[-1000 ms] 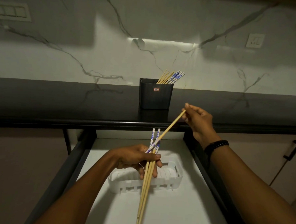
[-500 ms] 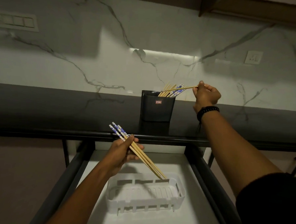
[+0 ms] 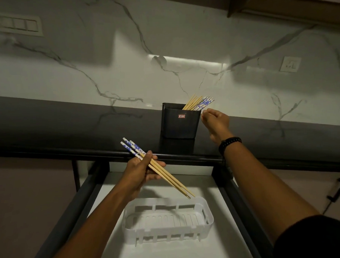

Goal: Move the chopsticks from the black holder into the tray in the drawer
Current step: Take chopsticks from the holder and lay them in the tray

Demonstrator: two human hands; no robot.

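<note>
The black holder (image 3: 179, 124) stands on the dark counter with several chopsticks (image 3: 200, 103) leaning out of its right corner. My right hand (image 3: 216, 122) hovers beside the holder's right edge, fingers curled just under the blue-white tops; no chopstick shows in it. My left hand (image 3: 141, 169) grips three chopsticks (image 3: 167, 176) with blue-white tops pointing up left. Their plain tips slant down right, just above the far rim of the white slotted tray (image 3: 207, 207). The tray lies in the open drawer (image 3: 236, 202) and holds nothing.
The dark counter edge (image 3: 87, 153) runs across just above the drawer. Behind it rises a marble wall with a switch plate (image 3: 14, 24) and a socket (image 3: 290, 64). A cabinet door handle (image 3: 338, 191) is at the right.
My right hand carried one plain chopstick from the left hand's bundle up to the holder and now shows none. My left hand turned its bundle so the tips point at the tray.
</note>
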